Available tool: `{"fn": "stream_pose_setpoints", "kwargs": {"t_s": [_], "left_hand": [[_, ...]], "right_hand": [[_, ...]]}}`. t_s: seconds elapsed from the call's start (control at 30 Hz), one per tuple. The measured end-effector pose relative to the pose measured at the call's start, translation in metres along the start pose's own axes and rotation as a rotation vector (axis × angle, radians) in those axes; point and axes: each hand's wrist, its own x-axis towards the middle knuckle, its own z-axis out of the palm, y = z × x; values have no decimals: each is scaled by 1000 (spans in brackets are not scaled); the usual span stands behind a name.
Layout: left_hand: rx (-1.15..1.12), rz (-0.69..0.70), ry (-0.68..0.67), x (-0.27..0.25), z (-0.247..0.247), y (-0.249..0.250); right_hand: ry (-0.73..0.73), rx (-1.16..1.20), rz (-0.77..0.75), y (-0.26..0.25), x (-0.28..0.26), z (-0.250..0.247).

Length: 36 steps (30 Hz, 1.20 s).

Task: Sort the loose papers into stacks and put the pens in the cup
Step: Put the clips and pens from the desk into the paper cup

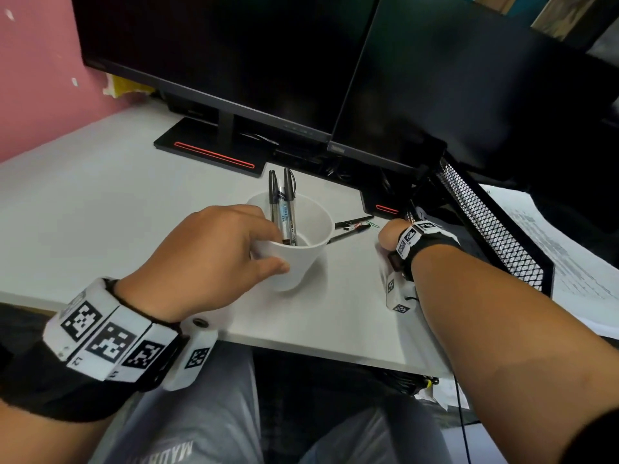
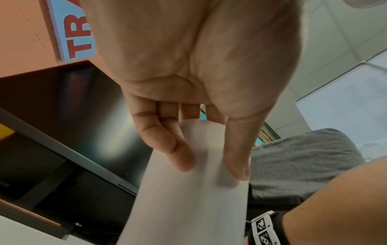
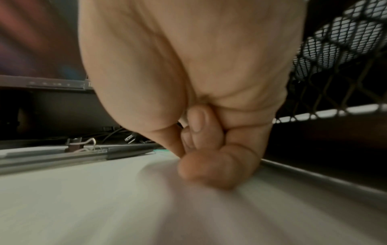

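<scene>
A white cup (image 1: 301,262) stands on the white desk (image 1: 100,212) with two capped pens (image 1: 284,209) upright in it. My left hand (image 1: 278,249) grips the cup near its rim, thumb on the near side and fingers on the far side. The left wrist view shows the same hold: left hand (image 2: 211,167) on the cup wall (image 2: 188,207). Two more dark pens (image 1: 351,227) lie on the desk right of the cup. My right hand (image 1: 388,236) rests just right of them, fingers curled into the palm (image 3: 201,149), with nothing seen in it. One loose pen (image 3: 83,157) lies to its left.
Small clips (image 1: 365,226) lie among the loose pens. A black mesh tray (image 1: 485,222) stands right of my right hand, with printed papers (image 1: 552,262) beyond it. Two dark monitors (image 1: 234,61) and a stand base (image 1: 207,149) fill the back of the desk.
</scene>
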Motion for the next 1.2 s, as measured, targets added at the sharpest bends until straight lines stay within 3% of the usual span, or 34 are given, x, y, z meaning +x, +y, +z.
{"fn": "stream_pose_setpoints", "kwargs": {"t_s": [0.07, 0.17, 0.27, 0.4, 0.47, 0.57, 0.67, 0.77, 0.93, 1.07, 1.2], "left_hand": [[-9, -3, 0, 0, 2, 0], [-11, -6, -1, 1, 3, 0], [0, 1, -9, 0, 4, 2], [-14, 3, -25, -3, 5, 8], [-22, 6, -35, -4, 6, 11], [11, 14, -61, -4, 9, 13], [38, 11, -86, -5, 12, 15], [69, 8, -116, -5, 14, 18], [84, 9, -153, -6, 17, 22], [110, 15, -170, -6, 17, 22], [109, 18, -164, -5, 16, 21]], "right_hand": [[-17, -3, -21, -1, -15, -5], [75, -123, -90, 5, -22, -8], [111, -223, -41, 9, -28, -13], [85, -160, -138, 17, -35, -5], [-17, -161, -152, 20, -41, -1], [-159, 37, -172, 21, -59, -6], [-197, 508, -224, 19, -82, -20], [-207, 819, -407, 8, -113, -48], [-173, 565, -754, -14, -166, -92], [-308, 447, -794, -22, -189, -102], [-343, 693, -753, -15, -181, -106]]}}
